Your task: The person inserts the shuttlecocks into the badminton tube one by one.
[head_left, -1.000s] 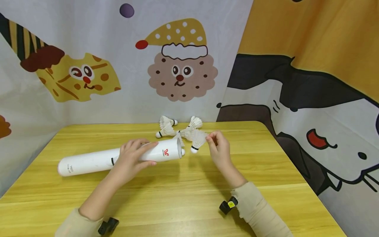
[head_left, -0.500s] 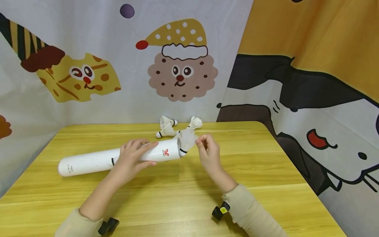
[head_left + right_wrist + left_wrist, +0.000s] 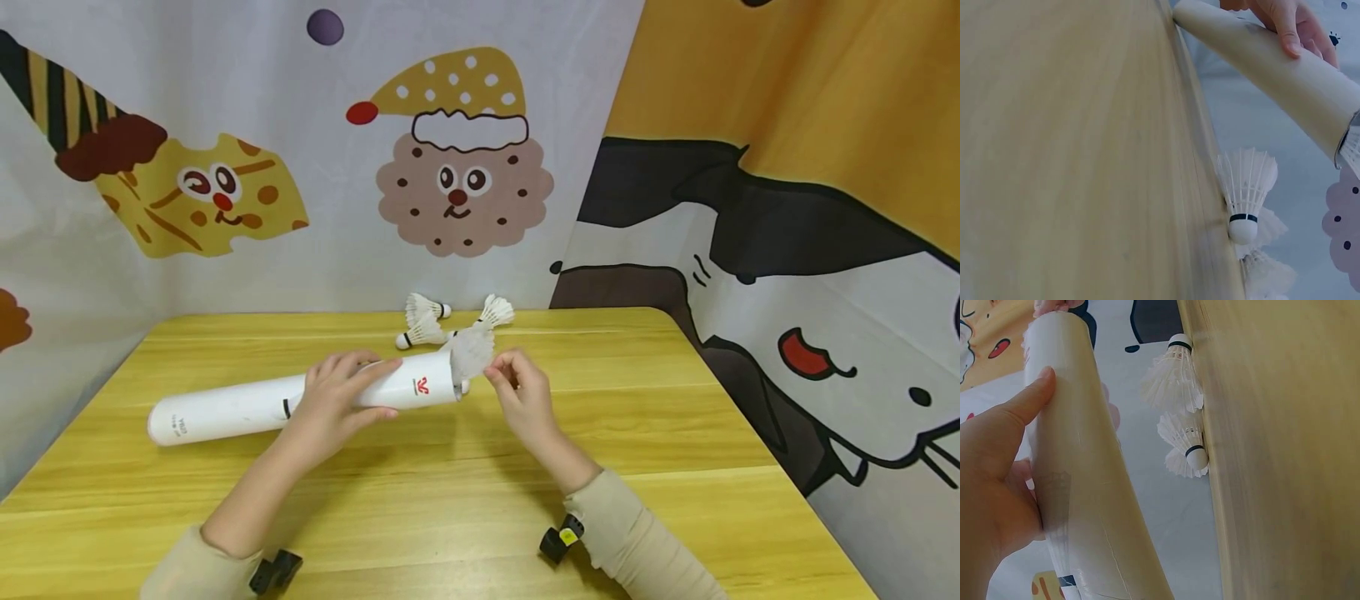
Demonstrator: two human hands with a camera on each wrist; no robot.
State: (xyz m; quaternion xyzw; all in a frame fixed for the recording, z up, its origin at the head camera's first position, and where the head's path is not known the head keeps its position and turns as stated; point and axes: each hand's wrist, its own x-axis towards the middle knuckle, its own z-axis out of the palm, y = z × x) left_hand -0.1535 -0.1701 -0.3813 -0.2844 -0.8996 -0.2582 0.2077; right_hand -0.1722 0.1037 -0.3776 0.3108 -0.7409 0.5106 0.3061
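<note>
My left hand grips a long white shuttlecock tube around its side, the tube's mouth facing right. At that mouth, the thumb and fingers of my right hand pinch the feather edge of a shuttlecock. Its cork end is hidden inside the tube; the feathers stick out. In the left wrist view, the thumb lies along the tube. The right wrist view catches the feathers at the tube's rim, while my right hand is out of that view.
Behind the tube, several loose shuttlecocks lie near the table's back edge, among them one at the left and one at the right. A cork tip shows beside the tube mouth. A printed curtain hangs behind the wooden table.
My right hand has moved left with the shuttlecock, whose cork end has gone from outside the tube into its mouth. The left hand and tube have stayed put.
</note>
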